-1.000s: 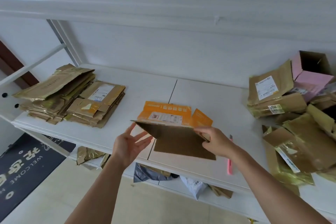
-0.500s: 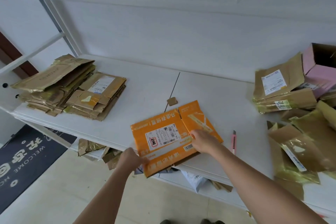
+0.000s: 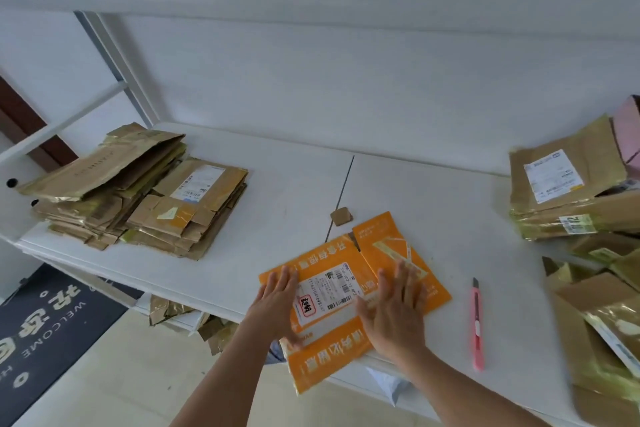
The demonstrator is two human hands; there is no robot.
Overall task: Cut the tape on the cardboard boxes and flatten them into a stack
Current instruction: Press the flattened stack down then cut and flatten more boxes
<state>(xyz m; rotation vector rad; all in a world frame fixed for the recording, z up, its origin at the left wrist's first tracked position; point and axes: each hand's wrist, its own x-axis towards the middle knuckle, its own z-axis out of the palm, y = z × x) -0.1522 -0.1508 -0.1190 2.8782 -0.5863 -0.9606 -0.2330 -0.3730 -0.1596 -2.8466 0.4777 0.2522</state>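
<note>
White desk (image 3: 433,204) against a pale wall: the orange box (image 3: 349,291), raised half-open a second earlier, is now pressed flat at the 6 o'clock edge under the outspread left hand (image 3: 277,305) and right hand (image 3: 394,308), ready for the flattened stack (image 3: 138,191) at 9 o'clock.

A white table (image 3: 398,184) carries a flattened-box stack (image 3: 138,191) at nine o'clock, an orange flattened box (image 3: 349,274) at six, a pink cutter (image 3: 477,322) at four, untidy boxes (image 3: 581,218) at three.
</note>
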